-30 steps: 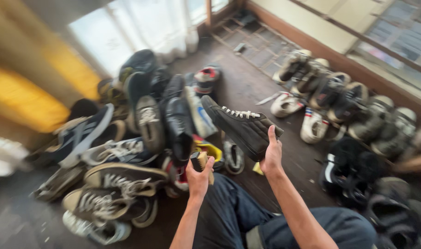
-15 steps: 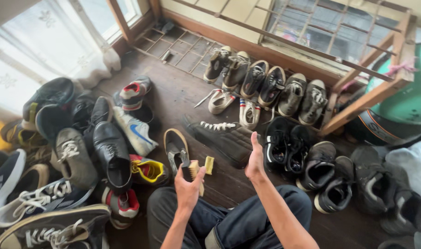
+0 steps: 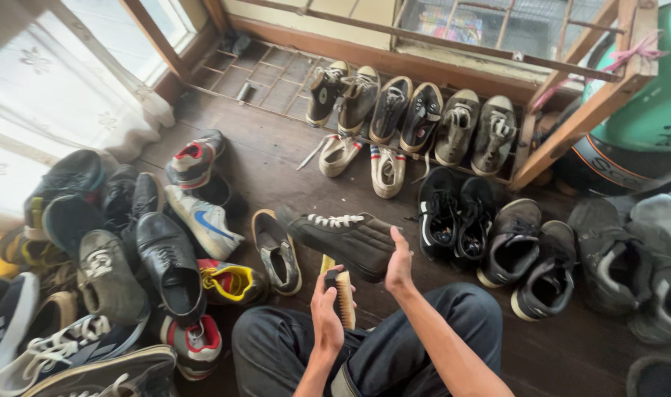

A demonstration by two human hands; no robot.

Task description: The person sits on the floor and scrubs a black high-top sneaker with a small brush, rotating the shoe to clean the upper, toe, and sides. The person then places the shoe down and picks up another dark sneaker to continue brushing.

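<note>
Since a second ago you've lowered the dark lace-up sneaker (image 3: 346, 239) to your knee; right hand (image 3: 400, 266) fingers grip its heel, I think, while left hand (image 3: 327, 317) fingers wrap the wooden brush (image 3: 342, 295).

Left of the hands lies a heap of shoes: a black leather dress shoe (image 3: 166, 268), a white sneaker with a blue mark (image 3: 203, 220), a yellow and red trainer (image 3: 229, 283) and a grey slip-on (image 3: 277, 254) nearest them. Beyond the hands, a row of worn sneakers (image 3: 413, 117) leans along the wooden wall ledge. Right of the hands sit black sneakers (image 3: 453, 213) and dark grey ones (image 3: 530, 257). Far right stands a green drum (image 3: 655, 110) behind a wooden frame (image 3: 578, 117).
</note>
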